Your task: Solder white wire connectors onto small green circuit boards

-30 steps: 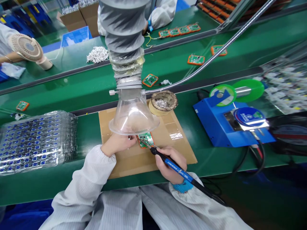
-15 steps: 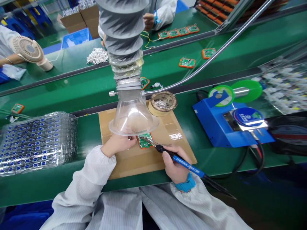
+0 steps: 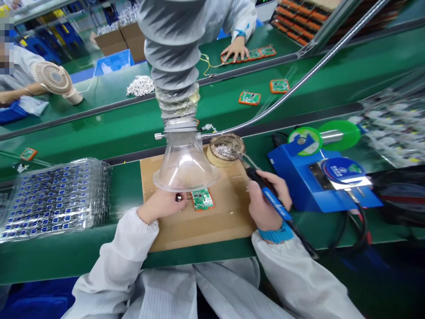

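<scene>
My left hand lies at the left of a green circuit board with an orange edge, its fingers closed on a small dark part I cannot name. Thin leads seem to run from that part to the board. In my right hand is a soldering iron with a blue and black handle. Its blurred tip points up and left at the rim of a tape-roll bowl holding silvery bits; whether it touches cannot be made out. The board rests on a cardboard sheet.
A clear fume hood hangs just above the board and my left hand. Stacked clear trays stand left. A blue soldering station stands right. Boards lie on the green belt; across it, a co-worker's hand touches other boards.
My right hand has carried the soldering iron off the board, up and right to the bowl. My left hand stays by the board. The co-worker's hand has come down onto the far boards.
</scene>
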A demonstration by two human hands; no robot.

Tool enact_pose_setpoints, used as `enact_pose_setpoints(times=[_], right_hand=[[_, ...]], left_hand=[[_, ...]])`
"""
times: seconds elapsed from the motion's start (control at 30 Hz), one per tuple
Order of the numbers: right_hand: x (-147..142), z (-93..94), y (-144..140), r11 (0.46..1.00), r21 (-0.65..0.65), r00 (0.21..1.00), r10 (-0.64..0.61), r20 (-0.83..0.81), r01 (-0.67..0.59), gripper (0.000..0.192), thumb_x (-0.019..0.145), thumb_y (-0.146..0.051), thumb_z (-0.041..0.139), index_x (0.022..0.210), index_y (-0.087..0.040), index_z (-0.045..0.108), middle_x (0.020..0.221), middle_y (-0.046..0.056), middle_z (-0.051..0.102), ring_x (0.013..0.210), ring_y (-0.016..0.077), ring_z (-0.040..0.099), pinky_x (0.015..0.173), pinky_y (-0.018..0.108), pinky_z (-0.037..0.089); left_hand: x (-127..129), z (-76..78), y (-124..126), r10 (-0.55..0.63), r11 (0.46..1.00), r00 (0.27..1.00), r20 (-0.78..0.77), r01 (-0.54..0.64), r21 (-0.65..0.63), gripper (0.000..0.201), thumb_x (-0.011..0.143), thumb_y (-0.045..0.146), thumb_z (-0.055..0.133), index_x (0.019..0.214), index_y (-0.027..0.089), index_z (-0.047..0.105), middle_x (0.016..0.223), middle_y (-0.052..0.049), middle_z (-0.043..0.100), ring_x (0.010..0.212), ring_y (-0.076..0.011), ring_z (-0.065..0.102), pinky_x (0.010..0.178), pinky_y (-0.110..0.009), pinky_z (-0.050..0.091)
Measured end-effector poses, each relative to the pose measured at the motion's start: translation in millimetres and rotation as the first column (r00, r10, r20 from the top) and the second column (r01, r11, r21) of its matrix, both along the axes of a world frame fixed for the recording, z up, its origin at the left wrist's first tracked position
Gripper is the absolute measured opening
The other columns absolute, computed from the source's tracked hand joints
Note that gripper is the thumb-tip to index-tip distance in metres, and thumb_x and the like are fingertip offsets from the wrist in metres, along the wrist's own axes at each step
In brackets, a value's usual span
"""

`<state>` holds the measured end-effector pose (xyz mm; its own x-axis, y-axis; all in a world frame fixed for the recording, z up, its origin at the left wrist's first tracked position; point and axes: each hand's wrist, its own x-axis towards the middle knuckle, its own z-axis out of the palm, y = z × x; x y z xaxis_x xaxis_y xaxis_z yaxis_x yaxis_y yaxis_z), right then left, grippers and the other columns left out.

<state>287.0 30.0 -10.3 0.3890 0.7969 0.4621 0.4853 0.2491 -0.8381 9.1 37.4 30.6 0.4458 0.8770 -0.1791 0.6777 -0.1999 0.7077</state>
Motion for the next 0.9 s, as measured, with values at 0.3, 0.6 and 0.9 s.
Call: enact_pose_setpoints(times=[0.3,0.6,0.9], right_hand=[[-2.7,0.8,-11.4,1.0,0.009,0.999,-0.021,-0.024,0.022,0.026,0.089,-0.036,0.071,0.107,-0.019,0.072,0.103,0.01,0.077,0.092,0.0254,0.075,0.084,0.041,0.062],[-5.4,-16.0,-45.9,0.986,0.014,0.986,0.167,-0.002,-0.167,0.019,0.086,-0.03,0.074,0.103,-0.022,0.074,0.096,0.007,0.077,0.083,0.022,0.075,0.073,0.033,0.063],[-6.3,-13.1,-39.9,0.984,0.001,0.984,0.176,0.013,-0.176,0.019,0.087,-0.029,0.072,0.105,-0.022,0.074,0.098,0.007,0.078,0.081,0.0214,0.076,0.07,0.031,0.062]], left_hand=[[-45.9,4.1,-27.2,0.334,0.901,0.906,0.26,-0.227,-0.369,0.021,0.088,0.033,0.064,0.078,0.018,0.054,0.088,-0.005,0.069,0.082,-0.0184,0.065,0.081,-0.035,0.054],[-111.7,18.3,4.1,0.746,0.663,0.49,0.451,-0.481,-0.574,0.03,0.081,0.032,0.077,0.085,0.018,0.051,0.09,-0.007,0.074,0.073,-0.0176,0.073,0.069,-0.029,0.061],[-103.1,5.0,145.0,0.799,0.353,0.479,0.365,-0.863,0.361,0.025,0.08,0.01,0.061,0.103,0.017,0.058,0.119,-0.012,0.067,0.117,-0.0228,0.061,0.109,-0.039,0.046]])
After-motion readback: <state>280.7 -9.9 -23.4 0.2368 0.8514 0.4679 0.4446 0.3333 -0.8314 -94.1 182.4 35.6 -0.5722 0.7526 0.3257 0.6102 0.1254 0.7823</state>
